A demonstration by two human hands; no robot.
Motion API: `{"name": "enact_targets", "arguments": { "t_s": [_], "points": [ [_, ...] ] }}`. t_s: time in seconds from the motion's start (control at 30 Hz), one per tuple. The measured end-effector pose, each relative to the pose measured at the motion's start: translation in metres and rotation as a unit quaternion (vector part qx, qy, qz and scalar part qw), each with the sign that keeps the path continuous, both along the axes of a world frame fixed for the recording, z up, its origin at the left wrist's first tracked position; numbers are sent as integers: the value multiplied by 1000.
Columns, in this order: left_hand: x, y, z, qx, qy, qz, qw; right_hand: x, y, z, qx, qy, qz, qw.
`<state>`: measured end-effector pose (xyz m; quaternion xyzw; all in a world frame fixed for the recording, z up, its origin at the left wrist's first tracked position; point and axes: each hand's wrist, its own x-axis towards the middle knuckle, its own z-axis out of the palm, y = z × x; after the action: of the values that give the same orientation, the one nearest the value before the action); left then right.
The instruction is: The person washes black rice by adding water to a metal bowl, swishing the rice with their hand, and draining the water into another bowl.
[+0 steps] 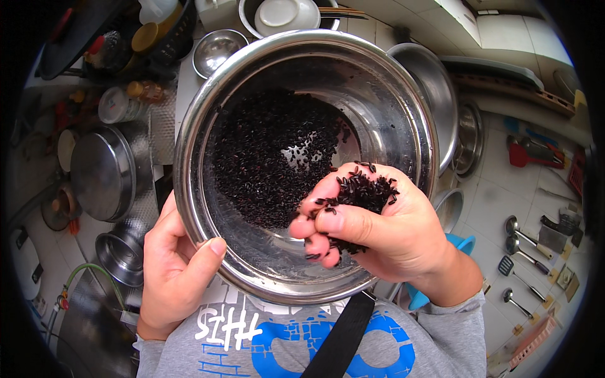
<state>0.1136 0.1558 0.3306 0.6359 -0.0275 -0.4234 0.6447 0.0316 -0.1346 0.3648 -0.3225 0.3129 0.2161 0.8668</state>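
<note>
A large stainless steel bowl [307, 288] is tilted in front of my chest, its mouth turned up toward me. Wet black rice [264, 156] covers much of its bottom and left side, with bare metal showing through near the middle. My left hand [177, 269] grips the bowl's lower left rim, thumb over the edge and fingers hidden behind. Over the lower right of the bowl, my right hand [378, 222] is curled around a handful of black rice [364, 191]. Some grains stick to its fingers. The bowl's underside is hidden.
Behind the bowl are a small steel bowl [220, 53] and a white dish [288, 16] with chopsticks [342, 13]. A lidded steel pot [101, 170] stands left, above a smaller pan [120, 257]. Several ladles and a slotted turner [506, 266] hang at right. A blue basin [418, 297] is beneath my right forearm.
</note>
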Motion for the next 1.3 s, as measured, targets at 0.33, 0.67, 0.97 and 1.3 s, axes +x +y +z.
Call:
{"name": "enact_targets", "arguments": {
  "t_s": [0.33, 0.67, 0.97, 1.3],
  "points": [
    [-2, -14, -2, 38, -45, 20, 998, -7, -6, -4, 223, -71, -66, 970],
    [-2, -8, -1, 9, 17, 13, 1000, -8, -13, -8, 276, -81, -72, 955],
    [1, -5, 1, 1, -2, -7, 1000, -11, -15, -6, 263, -98, -63, 958],
    [-7, -9, -1, 21, -22, 16, 999, -10, -11, -19, 130, -123, -13, 984]
  ]
}}
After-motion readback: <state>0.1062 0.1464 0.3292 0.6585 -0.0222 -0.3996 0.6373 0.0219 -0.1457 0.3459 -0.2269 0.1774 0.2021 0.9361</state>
